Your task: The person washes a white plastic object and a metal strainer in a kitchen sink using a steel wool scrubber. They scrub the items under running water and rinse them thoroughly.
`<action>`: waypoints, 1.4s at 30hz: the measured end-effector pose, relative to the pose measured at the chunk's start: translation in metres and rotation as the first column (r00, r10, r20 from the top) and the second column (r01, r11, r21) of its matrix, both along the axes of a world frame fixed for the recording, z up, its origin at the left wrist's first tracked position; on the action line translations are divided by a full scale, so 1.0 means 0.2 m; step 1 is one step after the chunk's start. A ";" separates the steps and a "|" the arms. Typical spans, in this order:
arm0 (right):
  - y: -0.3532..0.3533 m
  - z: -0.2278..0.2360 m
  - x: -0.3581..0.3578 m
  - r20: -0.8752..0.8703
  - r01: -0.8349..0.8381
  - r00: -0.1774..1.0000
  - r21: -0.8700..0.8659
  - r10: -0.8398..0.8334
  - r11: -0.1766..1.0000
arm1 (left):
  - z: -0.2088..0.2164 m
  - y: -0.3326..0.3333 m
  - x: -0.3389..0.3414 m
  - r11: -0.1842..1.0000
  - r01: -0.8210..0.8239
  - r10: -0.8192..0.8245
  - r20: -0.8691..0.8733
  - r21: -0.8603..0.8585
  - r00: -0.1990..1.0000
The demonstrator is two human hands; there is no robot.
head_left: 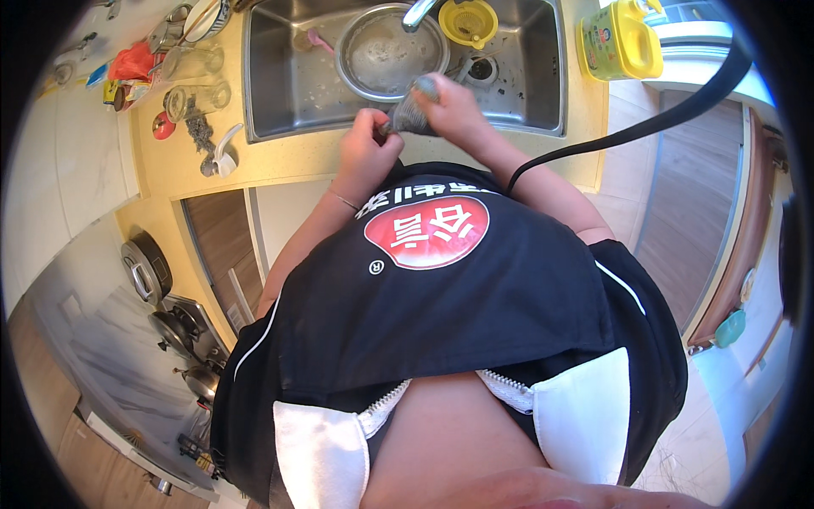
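Observation:
Over the near edge of the steel sink [288, 102], both my hands are closed on a dark grey, crumpled, cloth-like thing [411, 119]; its exact kind does not show. My left hand [369, 153] pinches its left end. My right hand [458, 110] is wrapped round its upper right part, where a greenish-grey rounded bit sticks out past the fingers. Just beyond the hands, a round metal basin [386, 55] with cloudy water sits under the faucet [418, 15]. A yellow strainer basket [469, 23] and a small white cup-like container [482, 71] with dark contents lie to its right.
A pink utensil [320, 39] lies in the sink's left part. Glass jars [199, 100], a red lid [163, 125] and a white-handled tool [225, 151] stand or lie on the left counter. At the right is a yellow jug [619, 41]. A black strap [653, 123] crosses by my right arm.

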State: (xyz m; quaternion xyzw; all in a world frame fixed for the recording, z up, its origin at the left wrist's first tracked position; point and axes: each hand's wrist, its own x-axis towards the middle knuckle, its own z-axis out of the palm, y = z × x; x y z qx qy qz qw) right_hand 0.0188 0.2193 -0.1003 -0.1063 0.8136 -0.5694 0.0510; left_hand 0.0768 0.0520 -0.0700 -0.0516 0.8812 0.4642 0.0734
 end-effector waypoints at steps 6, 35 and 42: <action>0.19 -0.04 -0.12 0.194 0.058 0.980 -0.074 -0.042 0.996 | 0.00 -0.09 -0.03 0.803 -0.279 0.138 0.290 0.528 0.947; 0.09 0.32 -0.07 0.245 -0.303 0.853 -0.489 0.461 0.818 | 0.17 -0.03 -0.05 0.985 0.011 0.059 -0.398 0.172 0.916; 0.09 0.36 -0.04 0.283 -0.306 0.827 -0.498 0.486 0.811 | 0.19 0.00 -0.02 0.938 -0.103 0.166 -0.169 0.331 0.971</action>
